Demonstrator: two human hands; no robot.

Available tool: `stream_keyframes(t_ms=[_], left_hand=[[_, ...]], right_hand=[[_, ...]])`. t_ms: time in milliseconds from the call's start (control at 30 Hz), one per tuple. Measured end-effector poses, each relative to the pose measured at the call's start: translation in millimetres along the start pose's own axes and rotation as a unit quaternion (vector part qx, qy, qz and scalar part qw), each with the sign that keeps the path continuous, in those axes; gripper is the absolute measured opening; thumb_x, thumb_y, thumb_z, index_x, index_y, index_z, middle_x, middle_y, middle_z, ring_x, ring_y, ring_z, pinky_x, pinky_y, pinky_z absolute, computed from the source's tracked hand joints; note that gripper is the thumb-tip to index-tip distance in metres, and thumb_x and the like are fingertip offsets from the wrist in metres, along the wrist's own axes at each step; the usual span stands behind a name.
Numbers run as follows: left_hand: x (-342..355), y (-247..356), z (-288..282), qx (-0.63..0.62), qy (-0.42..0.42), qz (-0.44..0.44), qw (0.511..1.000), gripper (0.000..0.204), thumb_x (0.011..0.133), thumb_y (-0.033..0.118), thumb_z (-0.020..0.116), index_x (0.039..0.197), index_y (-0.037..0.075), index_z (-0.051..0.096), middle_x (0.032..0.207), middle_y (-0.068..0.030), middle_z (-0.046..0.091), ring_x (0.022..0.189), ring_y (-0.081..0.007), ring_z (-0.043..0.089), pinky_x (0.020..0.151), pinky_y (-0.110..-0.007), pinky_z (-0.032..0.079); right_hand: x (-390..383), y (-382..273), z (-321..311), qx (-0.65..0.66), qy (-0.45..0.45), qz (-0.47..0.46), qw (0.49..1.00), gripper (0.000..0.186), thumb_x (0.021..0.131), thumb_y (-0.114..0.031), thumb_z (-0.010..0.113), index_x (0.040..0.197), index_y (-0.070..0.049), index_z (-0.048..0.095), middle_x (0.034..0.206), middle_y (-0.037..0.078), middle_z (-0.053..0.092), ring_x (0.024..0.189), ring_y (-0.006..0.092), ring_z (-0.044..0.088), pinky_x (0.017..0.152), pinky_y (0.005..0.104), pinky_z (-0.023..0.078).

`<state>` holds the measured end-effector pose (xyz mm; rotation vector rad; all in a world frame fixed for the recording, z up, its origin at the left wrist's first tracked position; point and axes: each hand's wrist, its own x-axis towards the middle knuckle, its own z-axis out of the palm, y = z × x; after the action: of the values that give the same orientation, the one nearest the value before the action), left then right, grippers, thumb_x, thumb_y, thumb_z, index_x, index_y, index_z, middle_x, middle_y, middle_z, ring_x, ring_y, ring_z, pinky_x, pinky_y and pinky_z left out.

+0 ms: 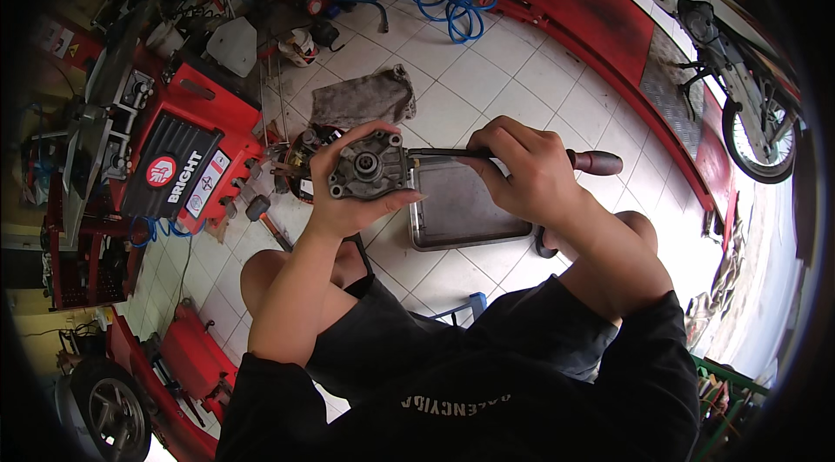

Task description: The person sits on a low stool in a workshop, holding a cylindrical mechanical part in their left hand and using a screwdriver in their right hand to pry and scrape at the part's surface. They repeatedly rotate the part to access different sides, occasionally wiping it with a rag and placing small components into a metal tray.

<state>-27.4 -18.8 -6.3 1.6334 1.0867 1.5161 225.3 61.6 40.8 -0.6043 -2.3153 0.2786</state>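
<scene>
My left hand [326, 192] is wrapped round a grey cast-metal housing [366, 168] with a round centre boss, fingers at its upper edge and thumb below. My right hand [513, 166] grips the dark shaft of a long tool [444, 151], whose reddish-brown handle [600, 163] sticks out to the right. The tool's left end meets the housing's right side; the exact contact is too small to tell. Below them a metal tray [470, 240] lies on the tiled floor. Behind and left of the housing, partly hidden, is a cluster of metal parts [304, 149]. My knees are either side.
A red machine [213, 101] and a hammer [261, 210] are at left. A grey rag [361, 97] and coiled blue hose [444, 10] lie ahead. A red ramp [613, 44] and a motorcycle [713, 27] stand at right. A wheel [109, 410] is at lower left.
</scene>
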Motion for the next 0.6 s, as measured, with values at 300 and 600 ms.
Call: stream_keyframes(t_ms=[300, 600], left_hand=[[0, 1, 2, 0.001, -0.005, 0.036, 0.999, 0.083, 0.060, 0.014, 0.098, 0.129, -0.004, 0.056, 0.120, -0.0188, 0.065, 0.104, -0.0214, 0.065, 0.091, -0.035, 0.054], [-3, 3, 7, -0.148, 0.022, -0.166, 0.975, 0.068, 0.064, 0.011, 0.092, 0.122, -0.003, 0.060, 0.097, -0.0051, 0.068, 0.085, -0.0118, 0.065, 0.080, -0.027, 0.054]], right_hand=[[-4, -3, -3, 0.005, -0.024, -0.019, 1.000, 0.023, 0.071, 0.001, 0.077, 0.092, 0.000, 0.067, 0.076, 0.012, 0.066, 0.061, 0.0287, 0.065, 0.052, 0.0392, 0.051], [-7, -2, 1, -0.077, -0.050, -0.046, 0.995, 0.029, 0.078, -0.010, 0.063, 0.105, -0.003, 0.064, 0.083, 0.005, 0.063, 0.070, 0.0222, 0.068, 0.054, 0.0360, 0.053]])
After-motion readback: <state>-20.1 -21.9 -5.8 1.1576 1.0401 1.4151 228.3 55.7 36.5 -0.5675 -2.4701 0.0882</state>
